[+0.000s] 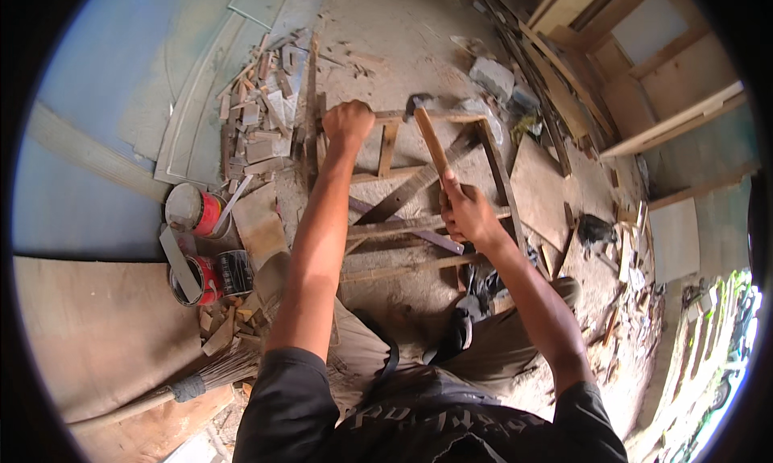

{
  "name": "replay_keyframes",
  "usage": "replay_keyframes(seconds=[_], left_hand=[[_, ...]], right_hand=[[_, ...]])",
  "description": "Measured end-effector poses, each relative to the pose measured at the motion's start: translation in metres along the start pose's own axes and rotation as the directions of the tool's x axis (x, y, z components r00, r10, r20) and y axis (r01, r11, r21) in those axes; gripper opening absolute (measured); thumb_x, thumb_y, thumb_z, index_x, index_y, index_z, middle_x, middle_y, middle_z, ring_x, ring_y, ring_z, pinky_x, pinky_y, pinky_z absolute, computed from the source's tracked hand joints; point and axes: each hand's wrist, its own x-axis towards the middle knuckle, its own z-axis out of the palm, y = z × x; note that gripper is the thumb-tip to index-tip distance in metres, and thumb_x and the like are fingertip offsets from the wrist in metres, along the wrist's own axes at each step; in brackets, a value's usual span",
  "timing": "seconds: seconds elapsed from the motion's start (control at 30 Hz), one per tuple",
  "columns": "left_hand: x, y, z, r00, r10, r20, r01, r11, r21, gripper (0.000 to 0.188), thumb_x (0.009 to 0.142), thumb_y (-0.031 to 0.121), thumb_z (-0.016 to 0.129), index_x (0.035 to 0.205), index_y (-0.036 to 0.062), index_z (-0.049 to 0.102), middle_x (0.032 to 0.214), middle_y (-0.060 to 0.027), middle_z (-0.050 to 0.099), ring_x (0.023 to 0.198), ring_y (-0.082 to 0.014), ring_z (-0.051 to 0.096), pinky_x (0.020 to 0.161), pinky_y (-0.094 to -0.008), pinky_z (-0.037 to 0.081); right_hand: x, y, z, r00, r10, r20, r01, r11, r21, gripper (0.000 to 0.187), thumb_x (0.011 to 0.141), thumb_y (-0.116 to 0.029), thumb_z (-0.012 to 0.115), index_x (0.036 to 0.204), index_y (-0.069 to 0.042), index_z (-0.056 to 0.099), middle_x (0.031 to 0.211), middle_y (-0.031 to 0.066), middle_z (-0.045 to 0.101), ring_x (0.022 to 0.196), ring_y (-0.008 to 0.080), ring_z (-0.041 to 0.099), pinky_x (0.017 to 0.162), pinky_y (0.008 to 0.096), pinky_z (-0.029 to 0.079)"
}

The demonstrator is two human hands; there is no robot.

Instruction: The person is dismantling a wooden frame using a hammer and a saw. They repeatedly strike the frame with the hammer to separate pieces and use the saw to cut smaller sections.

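My right hand is wrapped round the wooden handle of a hammer. Its dark head is at the far end of the handle, close to the far rail of a wooden frame. That frame has several rails and a diagonal brace, and lies in front of my legs. At its far left corner my left hand is closed in a fist round the far rail. What is under those fingers is mostly hidden.
Wood offcuts are heaped to the left of the frame. Red paint cans and a broom are nearer on the left. A grey block and long boards lie at the far right, with scraps along the right side.
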Motion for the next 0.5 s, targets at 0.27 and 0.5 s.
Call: replay_keyframes(seconds=[0.27,0.5], left_hand=[[-0.007,0.003,-0.013,0.994,0.019,0.108,-0.018,1.0,-0.011,0.051,0.096,0.038,0.032,0.094,0.0052,0.071,0.096,-0.0179,0.069,0.091,-0.0358,0.066,0.083,-0.0459,0.05],[-0.039,-0.011,-0.024,0.939,0.296,0.177,-0.285,0.955,-0.087,0.045,0.097,0.041,0.042,0.137,0.0211,0.046,0.14,-0.0119,0.044,0.129,-0.0312,0.041,0.109,-0.0509,0.027]], right_hand=[[-0.045,0.07,0.0,0.985,-0.168,-0.036,0.169,0.985,0.039,0.05,0.094,-0.053,0.05,0.073,-0.007,0.051,0.056,-0.0044,0.044,0.049,0.0067,0.043,0.043,0.0257,0.035],[-0.113,0.142,-0.01,0.917,-0.288,-0.276,0.335,0.932,0.141,0.027,0.093,-0.026,0.063,0.079,-0.005,0.053,0.063,-0.0067,0.044,0.055,0.0032,0.038,0.046,0.0239,0.031]])
